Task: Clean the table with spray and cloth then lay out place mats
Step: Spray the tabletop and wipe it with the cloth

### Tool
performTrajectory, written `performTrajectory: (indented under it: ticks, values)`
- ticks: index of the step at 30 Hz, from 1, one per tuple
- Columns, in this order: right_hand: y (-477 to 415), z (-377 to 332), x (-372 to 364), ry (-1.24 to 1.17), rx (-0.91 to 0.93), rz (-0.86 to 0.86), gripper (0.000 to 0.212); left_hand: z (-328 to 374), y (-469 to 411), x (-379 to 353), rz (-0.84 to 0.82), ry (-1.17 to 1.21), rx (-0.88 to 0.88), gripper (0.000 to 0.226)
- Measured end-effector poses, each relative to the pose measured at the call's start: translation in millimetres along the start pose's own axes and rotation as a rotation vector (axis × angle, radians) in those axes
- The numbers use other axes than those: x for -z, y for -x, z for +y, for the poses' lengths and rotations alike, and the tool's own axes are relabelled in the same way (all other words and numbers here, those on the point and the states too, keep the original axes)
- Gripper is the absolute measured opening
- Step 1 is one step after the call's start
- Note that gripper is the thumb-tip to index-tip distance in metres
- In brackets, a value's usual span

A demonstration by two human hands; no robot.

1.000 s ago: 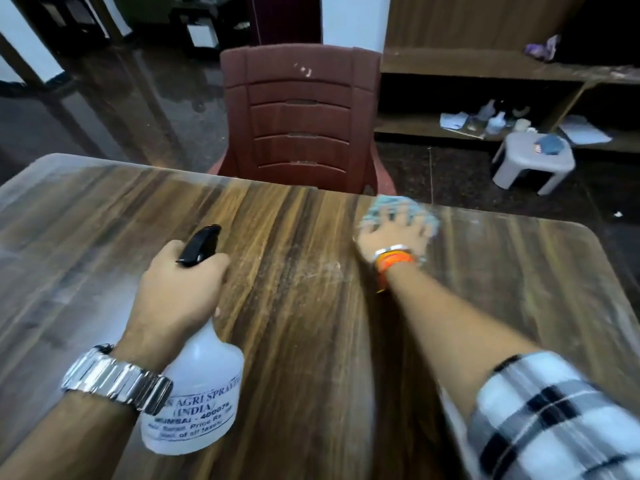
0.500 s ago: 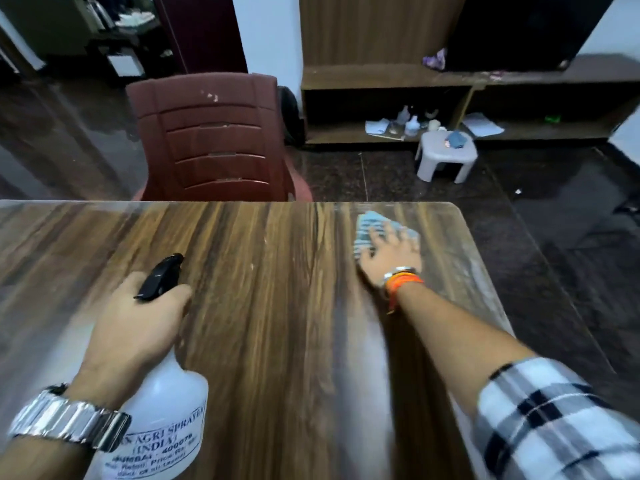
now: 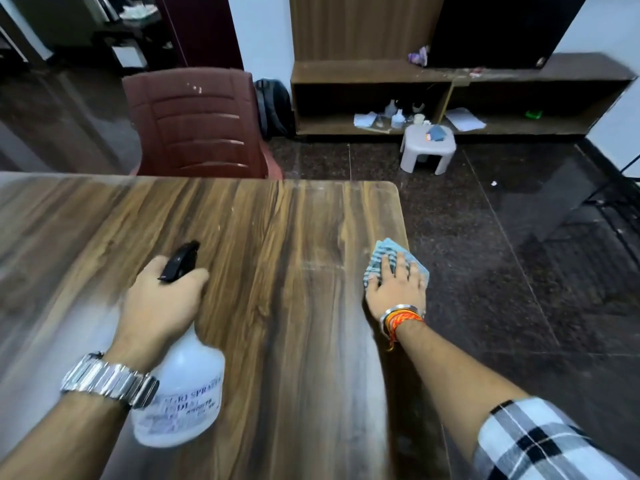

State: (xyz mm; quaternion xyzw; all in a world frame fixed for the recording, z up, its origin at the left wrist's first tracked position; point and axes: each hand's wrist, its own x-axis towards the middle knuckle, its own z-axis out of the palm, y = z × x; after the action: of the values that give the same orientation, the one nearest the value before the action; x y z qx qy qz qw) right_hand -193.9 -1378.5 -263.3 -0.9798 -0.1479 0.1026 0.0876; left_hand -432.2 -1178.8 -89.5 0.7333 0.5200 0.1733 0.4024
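Observation:
A wooden table (image 3: 277, 271) with dark grain fills the lower left of the head view. My left hand (image 3: 161, 303) grips the neck of a white spray bottle (image 3: 183, 396) with a black trigger, held just above the table. My right hand (image 3: 398, 289) presses flat on a light blue striped cloth (image 3: 384, 254) at the table's right edge; part of the cloth hangs over the edge. No place mats are in view.
A dark red plastic chair (image 3: 197, 123) stands at the far side of the table. Beyond it are a low wooden shelf unit (image 3: 450, 98) with papers and bottles, a small white stool (image 3: 427, 147) and a dark backpack (image 3: 273, 105). Dark glossy floor lies to the right.
My right hand has slid the cloth from the far edge toward me and rightward to the table's right edge. The view has swung right. The left hand still holds the bottle.

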Motion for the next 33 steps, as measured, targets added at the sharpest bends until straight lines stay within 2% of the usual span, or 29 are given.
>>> performTrajectory:
  ticks: [5,9,17,19,23,28,30,33]
  values:
    - [89,25,-13,0.005,0.138,0.008,0.059,-15,60,-19,-0.070,-0.008,0.032,0.039]
    - [164,51,-22,0.018,0.186,-0.012,0.060,-43,104,-33,-0.182,-0.007,0.120,0.029]
    - [304,87,-41,0.041,0.161,0.009,0.059,-94,159,-24,-0.293,-0.061,0.132,0.021]
    - [322,83,-45,0.059,0.127,0.018,0.060,-109,171,-14,-0.307,-0.063,0.118,0.016]
    - [327,74,-49,0.065,0.066,0.063,0.061,-134,191,7,-0.323,-0.048,0.101,0.020]
    - [334,18,-56,0.055,0.048,0.014,0.066,-158,206,45,-0.289,-0.035,0.064,0.019]
    - [343,-31,-68,0.015,0.150,0.016,0.064,-169,207,58,-0.253,-0.031,0.049,0.023]
    - [379,-106,-88,0.020,0.450,-0.079,0.065,-186,207,72,-0.207,-0.032,0.044,0.023]
